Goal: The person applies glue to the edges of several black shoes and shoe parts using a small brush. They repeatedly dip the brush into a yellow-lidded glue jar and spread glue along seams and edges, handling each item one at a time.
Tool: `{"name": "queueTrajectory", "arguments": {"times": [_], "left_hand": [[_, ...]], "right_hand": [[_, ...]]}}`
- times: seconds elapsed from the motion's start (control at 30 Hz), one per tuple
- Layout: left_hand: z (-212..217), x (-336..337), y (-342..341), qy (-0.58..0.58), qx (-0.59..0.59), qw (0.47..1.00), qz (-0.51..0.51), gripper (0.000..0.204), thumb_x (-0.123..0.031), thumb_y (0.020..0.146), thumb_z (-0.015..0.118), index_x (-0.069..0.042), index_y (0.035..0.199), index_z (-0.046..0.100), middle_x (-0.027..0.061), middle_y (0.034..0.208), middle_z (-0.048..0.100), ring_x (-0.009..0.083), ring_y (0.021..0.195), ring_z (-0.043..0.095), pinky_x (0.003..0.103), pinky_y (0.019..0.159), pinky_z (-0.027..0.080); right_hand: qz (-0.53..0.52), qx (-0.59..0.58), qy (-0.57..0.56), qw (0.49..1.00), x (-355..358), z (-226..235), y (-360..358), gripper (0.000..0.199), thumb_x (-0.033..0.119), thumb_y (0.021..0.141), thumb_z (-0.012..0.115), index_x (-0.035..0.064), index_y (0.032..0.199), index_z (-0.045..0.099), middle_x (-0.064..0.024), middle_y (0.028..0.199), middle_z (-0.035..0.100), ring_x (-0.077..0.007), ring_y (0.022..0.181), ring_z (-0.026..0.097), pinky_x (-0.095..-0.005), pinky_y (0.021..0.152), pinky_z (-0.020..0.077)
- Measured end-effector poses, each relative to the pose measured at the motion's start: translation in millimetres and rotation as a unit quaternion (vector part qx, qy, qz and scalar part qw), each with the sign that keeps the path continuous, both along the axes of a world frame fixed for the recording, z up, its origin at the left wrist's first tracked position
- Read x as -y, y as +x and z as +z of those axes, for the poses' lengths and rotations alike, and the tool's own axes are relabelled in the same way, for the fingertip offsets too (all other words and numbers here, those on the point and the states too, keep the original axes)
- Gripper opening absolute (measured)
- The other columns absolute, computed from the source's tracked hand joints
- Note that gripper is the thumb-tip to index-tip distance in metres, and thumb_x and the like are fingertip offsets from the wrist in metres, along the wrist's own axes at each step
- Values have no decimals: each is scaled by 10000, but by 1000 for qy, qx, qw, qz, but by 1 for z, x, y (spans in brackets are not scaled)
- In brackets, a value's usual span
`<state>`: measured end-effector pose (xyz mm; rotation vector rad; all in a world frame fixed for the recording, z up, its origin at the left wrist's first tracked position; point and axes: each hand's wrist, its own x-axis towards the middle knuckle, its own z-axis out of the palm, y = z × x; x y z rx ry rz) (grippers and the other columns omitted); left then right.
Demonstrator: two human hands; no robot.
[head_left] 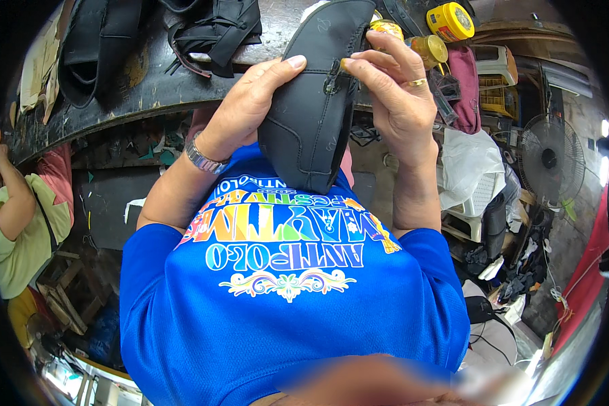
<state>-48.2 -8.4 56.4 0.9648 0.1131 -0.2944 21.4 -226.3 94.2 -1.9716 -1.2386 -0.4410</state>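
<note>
A black shoe upper (311, 101) with stitched seams is held up in front of my chest, tilted, its lower end close to my shirt. My left hand (254, 98), with a metal watch at the wrist, grips its left side, the thumb lying flat on the outer face. At the upper's right edge, my right hand (402, 84) has its fingers bent around the stitched rim. One fingertip there presses beside a small rough, threaded spot (332, 78). Whether a thread or small tool is also between those fingers is too fine to see.
Beyond my hands runs a dark worktable (125, 105) with more black uppers (88, 51) and black strips (216, 34). Yellow-lidded tubs (450, 22) stand at its right. A fan (552, 155) and white plastic chair (477, 203) are on the right. Another person (27, 216) sits at the left.
</note>
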Motion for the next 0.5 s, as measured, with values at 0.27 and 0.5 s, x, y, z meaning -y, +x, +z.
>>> {"name": "queueTrajectory", "arguments": {"times": [0.27,0.5], "left_hand": [[0,0,-1,9,23,1000,-11,397,-315,1031,582,19,1238,632,132,1105,715,161,958,723,274,843,587],[4,5,-1,-4,14,1000,26,358,-313,1038,580,22,1141,655,109,1022,723,133,871,717,249,755,580]], "right_hand": [[-12,-5,-31,999,-2,-1,-3,409,-232,787,618,-11,1105,752,-149,1338,558,-245,1056,678,-346,884,593],[-19,19,-51,998,-2,3,-10,440,-216,759,635,27,1100,768,-151,1313,591,-261,1079,684,-353,895,595]]}}
